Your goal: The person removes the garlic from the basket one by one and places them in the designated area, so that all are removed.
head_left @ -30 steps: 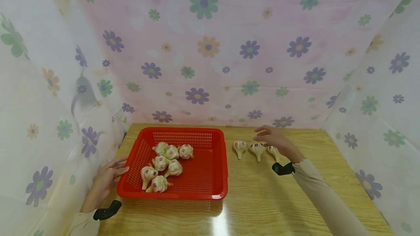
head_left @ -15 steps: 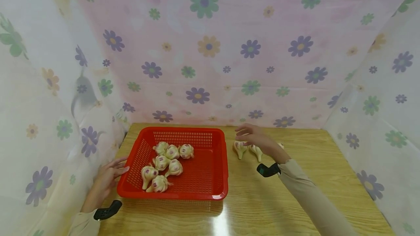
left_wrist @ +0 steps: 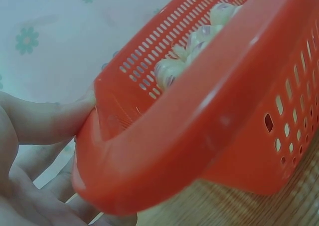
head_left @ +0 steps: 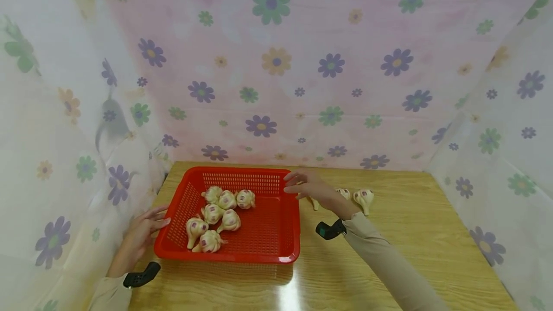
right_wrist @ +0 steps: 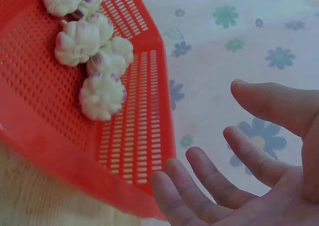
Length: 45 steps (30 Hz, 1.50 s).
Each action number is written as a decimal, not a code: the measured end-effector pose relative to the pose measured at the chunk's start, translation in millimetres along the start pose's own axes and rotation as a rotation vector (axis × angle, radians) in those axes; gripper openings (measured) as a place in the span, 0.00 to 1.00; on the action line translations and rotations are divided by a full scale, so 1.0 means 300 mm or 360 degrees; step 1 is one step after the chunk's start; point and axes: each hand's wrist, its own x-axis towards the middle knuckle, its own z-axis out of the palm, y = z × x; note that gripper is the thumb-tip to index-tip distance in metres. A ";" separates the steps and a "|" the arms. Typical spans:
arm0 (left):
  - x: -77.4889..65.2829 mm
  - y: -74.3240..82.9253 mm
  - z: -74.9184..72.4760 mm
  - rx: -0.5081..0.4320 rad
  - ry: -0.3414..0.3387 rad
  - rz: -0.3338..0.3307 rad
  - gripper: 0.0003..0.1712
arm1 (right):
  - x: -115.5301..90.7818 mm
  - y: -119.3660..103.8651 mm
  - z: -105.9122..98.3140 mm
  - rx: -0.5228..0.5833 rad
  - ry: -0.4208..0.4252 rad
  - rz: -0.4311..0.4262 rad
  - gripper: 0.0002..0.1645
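Observation:
A red plastic basket with slotted walls stands on the table and holds several garlic bulbs grouped toward its left side. My left hand is at the basket's left edge; in the left wrist view its thumb lies on the rim and the other fingers reach under it. My right hand hovers near the basket's back right corner with fingers spread and holding nothing, as the right wrist view confirms. Three garlic bulbs lie right of the basket: one bulb shows fully, the other two are partly hidden by the right hand and wrist.
The wooden table extends to the right and in front of the basket. Flower-printed cloth hangs behind and along both sides, close to the left forearm. Each wrist wears a black strap device.
My right hand has moved left from above the loose garlic bulbs to the basket's right edge, uncovering the rightmost bulb. The left hand and basket have stayed in place.

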 end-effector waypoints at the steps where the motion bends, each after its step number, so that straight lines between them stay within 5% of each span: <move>1: -0.001 0.002 0.001 0.0005 0.0002 -0.0002 0.35 | 0.006 0.000 0.011 0.0001 -0.0002 0.0002 0.24; 14: 0.001 0.003 0.005 0.0075 0.0048 -0.0025 0.37 | 0.089 0.013 0.130 -0.0036 -0.0043 0.0080 0.22; 37: 0.003 0.003 0.008 0.0070 0.0081 -0.0054 0.37 | 0.180 0.094 0.273 0.0181 -0.0115 0.0276 0.26; 45: -0.002 0.003 0.006 0.0055 0.0063 -0.0040 0.37 | 0.202 0.112 0.326 0.0235 -0.0136 0.0313 0.20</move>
